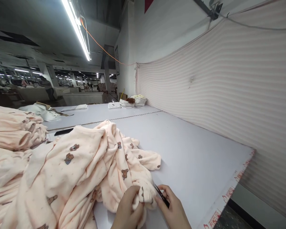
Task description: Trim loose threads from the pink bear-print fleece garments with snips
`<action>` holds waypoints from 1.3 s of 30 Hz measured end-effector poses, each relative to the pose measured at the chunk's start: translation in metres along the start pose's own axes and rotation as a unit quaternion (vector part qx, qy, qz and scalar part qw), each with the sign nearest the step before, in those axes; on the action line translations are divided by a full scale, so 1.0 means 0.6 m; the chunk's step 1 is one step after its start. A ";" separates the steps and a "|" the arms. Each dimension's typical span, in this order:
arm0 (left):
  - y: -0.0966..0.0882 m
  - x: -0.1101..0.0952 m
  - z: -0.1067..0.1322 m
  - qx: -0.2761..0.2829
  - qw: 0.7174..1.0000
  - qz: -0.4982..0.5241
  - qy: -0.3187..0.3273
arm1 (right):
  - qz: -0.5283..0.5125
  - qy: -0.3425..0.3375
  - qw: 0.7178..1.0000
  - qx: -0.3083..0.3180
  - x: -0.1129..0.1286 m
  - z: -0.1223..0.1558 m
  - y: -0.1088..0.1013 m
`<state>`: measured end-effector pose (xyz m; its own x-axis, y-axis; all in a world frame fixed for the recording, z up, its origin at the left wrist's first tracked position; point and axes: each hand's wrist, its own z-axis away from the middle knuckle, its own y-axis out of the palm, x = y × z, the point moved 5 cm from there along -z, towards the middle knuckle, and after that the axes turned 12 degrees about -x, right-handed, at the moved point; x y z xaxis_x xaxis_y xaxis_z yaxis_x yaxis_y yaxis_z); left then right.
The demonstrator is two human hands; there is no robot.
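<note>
A peach fleece garment [85, 165] printed with small brown bears lies crumpled on the white table [193, 159]. My left hand [127, 208] is closed on a fold of this garment at its near edge. My right hand [173, 210] pinches a small dark tool, likely thread snips [161, 195], whose tip touches the same fold. Both hands sit at the bottom of the view, close together.
A stack of folded peach garments [11, 133] rises at the left. A dark phone-like object [63, 131] lies behind the garment. Folded white piles [133, 101] sit at the table's far end. A striped fabric sheet [228, 95] hangs along the right wall.
</note>
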<state>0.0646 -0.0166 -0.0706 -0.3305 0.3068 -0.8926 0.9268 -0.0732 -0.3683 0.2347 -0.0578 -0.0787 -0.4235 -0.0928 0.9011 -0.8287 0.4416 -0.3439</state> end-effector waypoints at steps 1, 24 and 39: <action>-0.003 0.004 0.001 -0.002 1.000 0.023 -0.007 | 0.028 -0.012 0.999 -0.029 0.000 0.006 -0.004; -0.033 0.002 0.015 0.103 0.860 0.396 -0.304 | 0.087 -0.099 0.991 -0.005 0.066 0.004 0.025; -0.056 -0.037 0.024 0.046 0.860 0.396 -0.319 | 0.009 -0.177 0.984 -0.007 0.087 0.014 0.023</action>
<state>0.0385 -0.0348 -0.0421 0.3390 -0.4546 -0.8237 0.8982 -0.1039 0.4270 0.1985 -0.0639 -0.0387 -0.5407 -0.3893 0.7457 -0.8162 0.4573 -0.3531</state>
